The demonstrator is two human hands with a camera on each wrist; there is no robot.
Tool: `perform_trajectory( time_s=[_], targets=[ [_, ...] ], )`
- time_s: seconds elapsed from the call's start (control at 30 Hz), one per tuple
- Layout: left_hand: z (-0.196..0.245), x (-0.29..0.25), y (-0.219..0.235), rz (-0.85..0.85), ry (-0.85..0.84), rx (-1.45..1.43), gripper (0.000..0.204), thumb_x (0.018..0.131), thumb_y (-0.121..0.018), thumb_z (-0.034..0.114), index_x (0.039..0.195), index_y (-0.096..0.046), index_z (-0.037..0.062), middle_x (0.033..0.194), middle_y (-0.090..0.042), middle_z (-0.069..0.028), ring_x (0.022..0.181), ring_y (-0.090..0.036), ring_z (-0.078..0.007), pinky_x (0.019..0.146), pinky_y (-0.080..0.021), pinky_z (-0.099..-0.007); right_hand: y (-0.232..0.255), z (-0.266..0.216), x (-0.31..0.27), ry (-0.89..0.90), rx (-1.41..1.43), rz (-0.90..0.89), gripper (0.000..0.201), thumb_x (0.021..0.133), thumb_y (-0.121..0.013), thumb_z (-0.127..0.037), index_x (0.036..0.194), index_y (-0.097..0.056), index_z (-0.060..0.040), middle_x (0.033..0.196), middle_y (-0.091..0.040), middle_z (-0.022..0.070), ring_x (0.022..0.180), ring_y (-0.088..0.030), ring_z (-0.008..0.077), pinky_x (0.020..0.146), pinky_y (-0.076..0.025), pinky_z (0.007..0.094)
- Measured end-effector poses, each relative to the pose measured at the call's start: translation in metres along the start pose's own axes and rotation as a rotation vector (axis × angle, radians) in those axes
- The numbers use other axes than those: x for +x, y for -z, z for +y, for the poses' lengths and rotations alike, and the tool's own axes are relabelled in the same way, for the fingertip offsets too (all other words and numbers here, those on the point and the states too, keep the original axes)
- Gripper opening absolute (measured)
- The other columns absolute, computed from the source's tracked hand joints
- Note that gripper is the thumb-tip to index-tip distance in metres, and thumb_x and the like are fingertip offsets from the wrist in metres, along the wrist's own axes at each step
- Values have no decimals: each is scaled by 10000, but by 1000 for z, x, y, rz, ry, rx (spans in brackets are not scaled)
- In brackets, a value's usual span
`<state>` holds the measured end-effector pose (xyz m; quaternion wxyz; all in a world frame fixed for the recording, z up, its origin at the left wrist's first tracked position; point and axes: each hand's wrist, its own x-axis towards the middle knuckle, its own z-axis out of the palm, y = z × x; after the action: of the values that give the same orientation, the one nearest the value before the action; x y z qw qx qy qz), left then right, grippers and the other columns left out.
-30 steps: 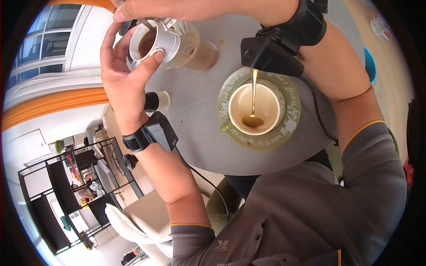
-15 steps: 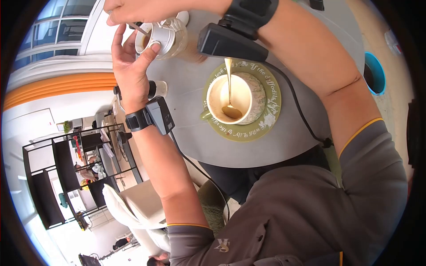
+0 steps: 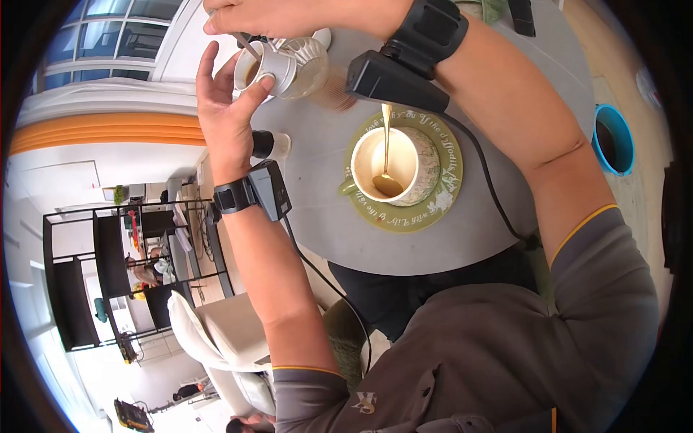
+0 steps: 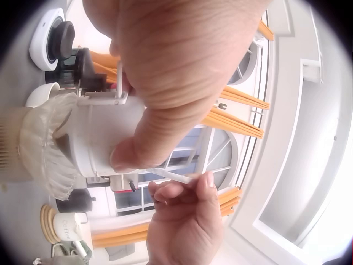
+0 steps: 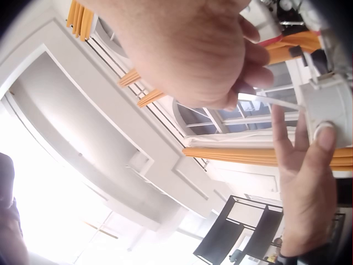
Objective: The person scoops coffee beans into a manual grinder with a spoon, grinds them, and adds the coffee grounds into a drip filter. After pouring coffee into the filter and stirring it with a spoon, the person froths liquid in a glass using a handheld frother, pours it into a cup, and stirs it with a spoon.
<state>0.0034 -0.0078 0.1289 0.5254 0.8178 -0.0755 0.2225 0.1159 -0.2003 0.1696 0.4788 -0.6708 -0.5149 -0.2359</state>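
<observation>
At the far side of the table, my left hand steadies a white cylindrical coffee dripper, thumb pressed on its side and the other fingers on its far side. Brown liquid shows inside it. Beneath the dripper are a fluted clear glass piece and a ribbed base. My right hand pinches the thin handle of a stirrer over the opening; the stirrer's lower end is hidden inside. In the left wrist view, fingertips and thumb of the right hand meet on the handle.
Nearer me, a floral teacup holding a gold spoon stands on a green lettered saucer. A black-and-white cylinder lies beside my left wrist. A cable crosses the grey table. A blue bucket is on the floor.
The head view has shifted, showing more of the blue bucket. Both hands stay at the dripper, and the stirrer remains in the right hand.
</observation>
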Motion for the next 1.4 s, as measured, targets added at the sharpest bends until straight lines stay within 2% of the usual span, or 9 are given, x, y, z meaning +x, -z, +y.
perform_trajectory(
  time_s=[0.1, 0.3, 0.37, 0.6, 0.7, 0.93, 1.0, 1.1, 1.4],
  targets=[
    [1, 1, -1, -4, -16, 13, 970, 788, -846, 26, 1562, -264, -28, 1322, -633, -181, 1183, -623, -227, 992, -531, -371, 6, -9, 0, -85, -8, -50, 292, 908, -577, -180, 828, -736, 51, 844, -699, 285, 845, -699, 440, 786, -557, 494],
    [11, 4, -6, 0, -24, 9, 970, 789, -842, 24, 1566, -263, -20, 1325, -630, -180, 1185, -621, -232, 997, -530, -374, -2, 2, -1, 35, -86, 81, 290, 907, -569, -186, 843, -745, 36, 856, -705, 270, 845, -704, 430, 789, -560, 491],
    [9, 1, -9, -6, 1, 42, 973, 787, -844, 24, 1568, -265, -16, 1331, -625, -176, 1189, -618, -230, 1001, -526, -371, -5, 5, -6, 12, -171, -39, 291, 906, -572, -195, 846, -748, 29, 861, -709, 259, 845, -707, 423, 786, -560, 484],
    [5, 1, -8, -9, 28, 17, 977, 787, -843, 15, 1573, -264, -10, 1322, -623, -165, 1192, -613, -226, 1006, -519, -361, 6, 2, -1, -74, -18, 2, 295, 908, -577, -198, 846, -747, 36, 876, -714, 259, 857, -708, 423, 788, -558, 479],
    [9, 0, -12, -2, 50, 10, 974, 787, -841, 12, 1574, -268, -5, 1321, -624, -162, 1193, -612, -224, 1005, -518, -359, 7, 5, -6, -7, -125, -81, 298, 914, -570, -190, 846, -742, 43, 877, -711, 266, 854, -708, 426, 782, -555, 482],
    [6, 0, -12, -8, 32, 19, 972, 779, -838, 9, 1570, -274, -14, 1320, -625, -159, 1193, -612, -224, 1010, -521, -363, 18, 0, -6, -128, -7, -130, 308, 918, -561, -186, 874, -743, 58, 874, -708, 277, 845, -707, 431, 778, -550, 489],
    [9, 0, -12, -22, 47, 75, 883, 809, -756, -89, 1562, -314, 42, 1392, -567, -171, 1217, -589, -225, 1019, -504, -370, 16, 3, -5, -119, -35, -176, 308, 916, -563, -189, 882, -745, 57, 878, -708, 280, 845, -706, 432, 781, -549, 490],
    [12, 0, -15, 4, 62, 25, 992, 759, -849, 15, 1572, -281, -5, 1325, -622, -154, 1214, -600, -225, 1023, -514, -372, 17, 3, -4, -108, 53, -120, 305, 912, -566, -187, 877, -744, 59, 878, -706, 284, 836, -704, 435, 776, -549, 490],
    [14, 1, -15, -7, 65, 41, 1014, 742, -863, 27, 1574, -284, -1, 1327, -622, -148, 1226, -590, -225, 1063, -480, -394, 13, 9, -4, -131, -65, -114, 304, 914, -563, -194, 865, -747, 43, 865, -711, 267, 849, -700, 437, 782, -549, 500]
  ],
)
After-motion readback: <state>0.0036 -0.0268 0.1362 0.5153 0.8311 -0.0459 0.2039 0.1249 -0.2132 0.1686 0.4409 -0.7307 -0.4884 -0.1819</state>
